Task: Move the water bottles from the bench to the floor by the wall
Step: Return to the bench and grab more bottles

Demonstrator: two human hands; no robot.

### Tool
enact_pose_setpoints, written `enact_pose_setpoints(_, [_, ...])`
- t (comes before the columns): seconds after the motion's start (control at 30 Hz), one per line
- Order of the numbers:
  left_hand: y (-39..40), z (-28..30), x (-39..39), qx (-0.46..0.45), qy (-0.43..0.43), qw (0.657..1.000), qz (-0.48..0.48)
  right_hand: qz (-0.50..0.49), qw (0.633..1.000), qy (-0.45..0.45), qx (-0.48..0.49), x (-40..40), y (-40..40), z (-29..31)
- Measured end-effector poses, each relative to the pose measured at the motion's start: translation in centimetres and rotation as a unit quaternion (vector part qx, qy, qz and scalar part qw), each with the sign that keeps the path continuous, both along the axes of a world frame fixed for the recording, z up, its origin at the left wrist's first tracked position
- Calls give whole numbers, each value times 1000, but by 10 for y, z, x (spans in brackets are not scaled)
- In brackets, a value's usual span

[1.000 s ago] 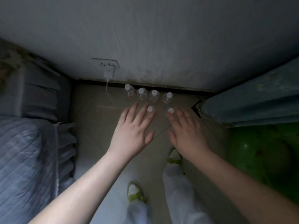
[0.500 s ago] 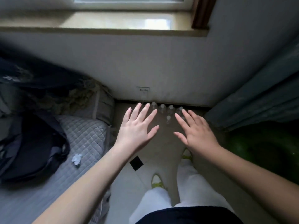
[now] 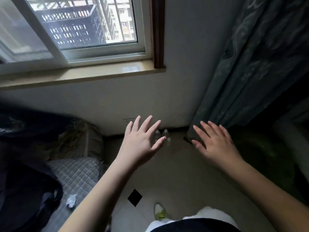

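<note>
Water bottles (image 3: 164,137): clear, white-capped, upright on the floor (image 3: 175,173) at its far edge against the wall (image 3: 180,91), partly hidden behind the left hand (image 3: 140,143). Left hand and right hand (image 3: 215,143): each grip released, fingers spread, empty, raised above the floor. Open floor runs between the quilted bed edge (image 3: 78,173) on the left and the curtain (image 3: 247,81) on the right.

The view tilts upward: a white-framed sliding window (image 3: 80,29) and its pale stone sill (image 3: 80,75) now fill the top, where only bare wall showed before. The empty, spread left hand (image 3: 142,141) and right hand (image 3: 215,143) sit higher and wider apart, and the small clear white-capped water bottles (image 3: 164,137) look farther away, partly hidden behind the left hand.
</note>
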State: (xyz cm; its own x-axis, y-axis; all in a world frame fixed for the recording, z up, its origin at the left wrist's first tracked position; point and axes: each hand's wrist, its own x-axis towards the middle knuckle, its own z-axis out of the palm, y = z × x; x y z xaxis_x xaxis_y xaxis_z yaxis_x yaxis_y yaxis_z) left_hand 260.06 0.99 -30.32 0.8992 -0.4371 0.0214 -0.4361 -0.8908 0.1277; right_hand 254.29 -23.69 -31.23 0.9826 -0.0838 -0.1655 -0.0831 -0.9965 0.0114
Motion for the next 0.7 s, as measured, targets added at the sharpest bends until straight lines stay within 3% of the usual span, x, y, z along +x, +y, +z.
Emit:
enact_pose_setpoints(0.37, [-172,31,-95,11,-12,976,-218,-184,976,-80,90,-173,-111,38])
enact_pose_setpoints(0.7, [-351,41,-255,-64,-32,910,-408,-388,916,-105,15,-396,-215,62])
